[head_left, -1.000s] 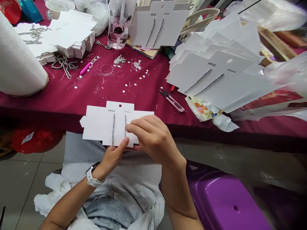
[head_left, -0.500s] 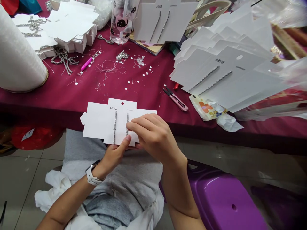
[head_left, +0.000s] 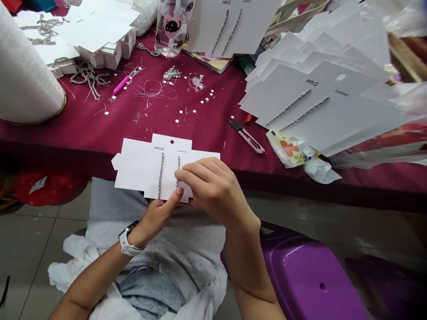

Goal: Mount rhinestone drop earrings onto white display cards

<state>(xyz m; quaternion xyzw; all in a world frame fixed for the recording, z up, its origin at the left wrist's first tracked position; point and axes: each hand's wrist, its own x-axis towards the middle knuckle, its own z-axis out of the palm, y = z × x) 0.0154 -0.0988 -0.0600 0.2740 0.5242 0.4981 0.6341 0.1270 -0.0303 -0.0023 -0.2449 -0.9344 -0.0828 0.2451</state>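
A white earring card printed "MNG" is held above my lap, at the table's front edge. Two silver rhinestone strips lie on it: a left earring in full view and a right earring partly covered by fingers. My left hand grips the card's lower edge, thumb on its front and fingers behind, mostly hidden. Over the card's right half, my right hand has thumb and forefinger pinched at the right earring. What lies exactly between those fingertips is hidden.
Thread snips lie right of the card, below a stack of finished earring cards. Farther back are a pink seam ripper, silver chain, blank cards and a clear cup. A white roll stands left, a purple stool lower right.
The view has shifted slightly, so the table items sit a little differently in the picture. Both hands keep nearly the same hold on the card and earring.
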